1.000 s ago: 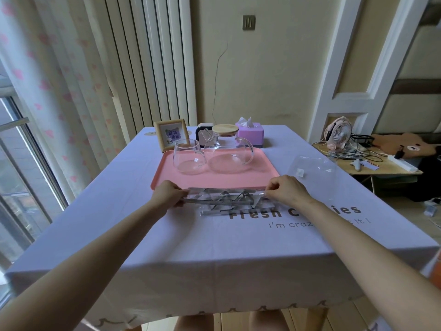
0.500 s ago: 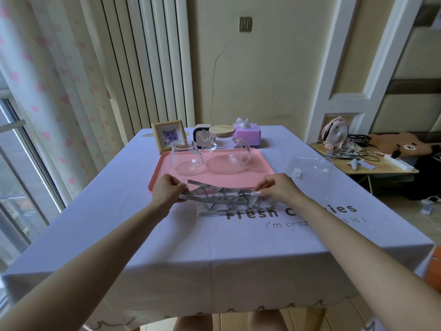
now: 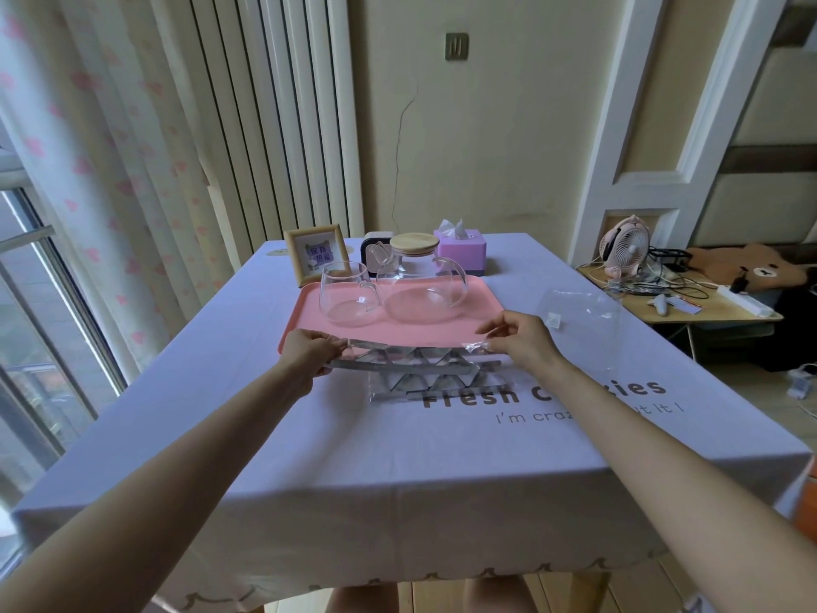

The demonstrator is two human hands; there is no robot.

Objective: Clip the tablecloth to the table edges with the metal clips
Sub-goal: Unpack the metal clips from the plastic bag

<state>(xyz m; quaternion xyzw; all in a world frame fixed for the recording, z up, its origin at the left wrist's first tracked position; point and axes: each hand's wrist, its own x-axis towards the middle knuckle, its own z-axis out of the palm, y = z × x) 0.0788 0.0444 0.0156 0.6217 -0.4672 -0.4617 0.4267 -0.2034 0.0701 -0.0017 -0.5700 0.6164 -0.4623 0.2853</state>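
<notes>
- Tablecloth [image 3: 398,457] of pale lavender fabric with dark printed lettering covers the whole table and hangs over its near edge.
- A pink rectangular plastic tray [image 3: 482,303] sits on the middle of the cloth.
- A long bundle of silver metal clips [image 3: 411,369] with triangular bends is partly inside a clear plastic wrapper [image 3: 475,346]. It is held just in front of the tray's near rim, over the printed words. Whether its lower part rests on the cloth I cannot tell.
- A loose, crumpled clear plastic bag [image 3: 579,320] lies on the cloth, right of the tray.
- A clear glass teapot with a round wooden lid [image 3: 418,276] stands on the tray's far right half.
- The left hand [image 3: 309,353] has its fingers curled around the left end of the metal clips, thumb on top.
- The right hand [image 3: 519,340] pinches the wrapper's edge at the bundle's right end between thumb and fingertips.
- A clear glass handled cup [image 3: 347,292] stands on the tray just left of the teapot.
- A light wooden picture frame [image 3: 314,254] and a lilac tissue box [image 3: 462,252] stand behind the tray.
</notes>
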